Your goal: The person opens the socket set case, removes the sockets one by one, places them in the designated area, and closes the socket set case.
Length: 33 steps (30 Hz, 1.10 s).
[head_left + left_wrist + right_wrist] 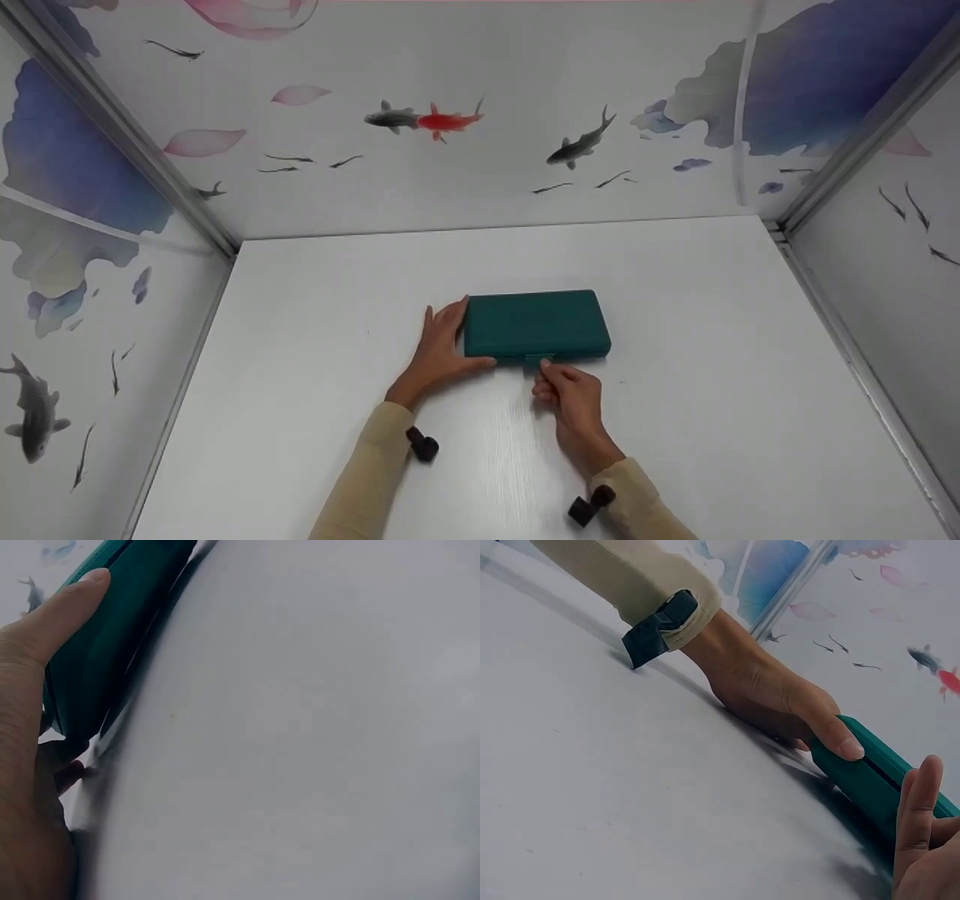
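A closed dark green plastic case [536, 324] lies flat on the white table, its long side toward me. My left hand [441, 352] grips the case's left end, with the thumb along the front side and the fingers at the left end and rear corner. In the left wrist view, that thumb [79, 604] presses on the side by the lid seam. My right hand [576, 397] is at the middle of the front side, fingers curled, its thumb and index tips at the small latch [538, 358]. What the case contains is hidden.
White panels with painted fish and petals enclose the table [300, 360] at the back [480, 180] and both sides. Dark wrist-worn devices sit at the left sleeve [424, 446] and the right sleeve [592, 504].
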Tool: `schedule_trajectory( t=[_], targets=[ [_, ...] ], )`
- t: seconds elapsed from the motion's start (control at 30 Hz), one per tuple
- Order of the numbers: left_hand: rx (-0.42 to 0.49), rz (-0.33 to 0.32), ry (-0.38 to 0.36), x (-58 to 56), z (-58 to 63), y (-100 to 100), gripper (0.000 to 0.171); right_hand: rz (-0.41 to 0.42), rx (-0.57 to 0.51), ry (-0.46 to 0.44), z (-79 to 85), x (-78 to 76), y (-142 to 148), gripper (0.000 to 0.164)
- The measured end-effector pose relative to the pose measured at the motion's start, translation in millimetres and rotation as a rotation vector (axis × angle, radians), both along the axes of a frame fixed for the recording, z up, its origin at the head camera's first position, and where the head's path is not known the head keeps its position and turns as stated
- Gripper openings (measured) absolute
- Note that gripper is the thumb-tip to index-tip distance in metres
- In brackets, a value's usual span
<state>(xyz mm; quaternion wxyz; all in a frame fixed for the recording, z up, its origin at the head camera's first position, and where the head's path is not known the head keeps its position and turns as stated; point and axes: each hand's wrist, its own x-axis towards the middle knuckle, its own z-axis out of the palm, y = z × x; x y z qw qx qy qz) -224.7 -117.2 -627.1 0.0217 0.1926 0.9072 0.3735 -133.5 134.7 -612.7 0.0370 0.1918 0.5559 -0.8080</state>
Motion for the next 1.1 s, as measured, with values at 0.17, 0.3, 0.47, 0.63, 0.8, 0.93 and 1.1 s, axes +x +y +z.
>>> schedule_trajectory(
  t=[0.17, 0.3, 0.47, 0.63, 0.8, 0.93, 1.1],
  targets=[
    [0.032, -0.018, -0.002, 1.5, 1.3, -3.2, 0.123, 0.023, 0.005, 0.0, 0.6, 1.2, 1.3, 0.029],
    [0.051, -0.041, -0.003, 1.8, 1.7, -7.5, 0.129, 0.052, 0.009, -0.003, 0.6, 1.8, 2.2, 0.029],
    [0.047, -0.043, -0.014, 0.9, 0.5, -10.0, 0.136, 0.117, 0.038, 0.01, 1.7, 3.3, 8.7, 0.027],
    [0.071, -0.041, -0.036, 0.1, 1.3, -6.7, 0.129, 0.19, 0.257, 0.098, 9.9, 11.7, 24.8, 0.023],
    [0.097, -0.027, -0.065, -1.8, 7.1, -4.7, 0.124, 0.158, 0.585, 0.376, 21.9, 17.3, 45.9, 0.015],
    [0.1, -0.014, -0.088, -4.4, 11.3, -4.8, 0.124, 0.049, 0.883, 0.711, 27.5, 5.6, 65.8, 0.021],
    [0.093, -0.005, -0.116, -5.9, 14.0, -4.5, 0.124, 0.026, 1.177, 0.84, 27.3, -14.0, 88.7, 0.054]
  ],
)
